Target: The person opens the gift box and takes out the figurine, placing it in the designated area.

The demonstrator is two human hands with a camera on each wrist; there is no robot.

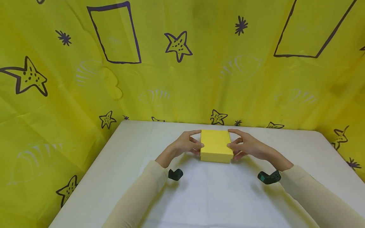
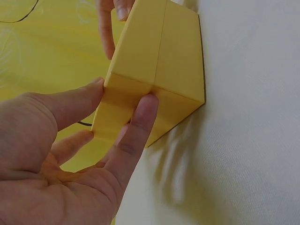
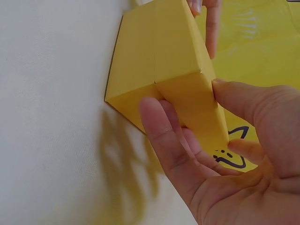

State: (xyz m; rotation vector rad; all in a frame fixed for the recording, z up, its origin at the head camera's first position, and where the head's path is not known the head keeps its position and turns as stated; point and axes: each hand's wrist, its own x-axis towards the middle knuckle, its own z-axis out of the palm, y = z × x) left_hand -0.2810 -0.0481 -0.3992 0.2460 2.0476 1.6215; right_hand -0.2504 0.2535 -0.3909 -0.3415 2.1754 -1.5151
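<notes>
A yellow lidded cardboard box [image 1: 215,141] sits on the white table, with a seam running round its sides where the lid meets the base. My left hand [image 1: 188,143] grips its left side, thumb and index fingertip at the top edge and other fingers lower on the wall. On the opposite side my right hand [image 1: 245,144] holds it in a mirrored way. In the left wrist view, a fingertip of the left hand [image 2: 93,154] touches near the seam. The right wrist view shows the right hand [image 3: 225,159] with fingers against the box side [image 3: 183,101]. The box's inside is hidden.
The white table [image 1: 205,196] extends around the box on all sides. Behind and beside it hangs a yellow curtain [image 1: 199,85] printed with starfish, fish and frames. A dark wrist camera is worn at each cuff, close above the tabletop.
</notes>
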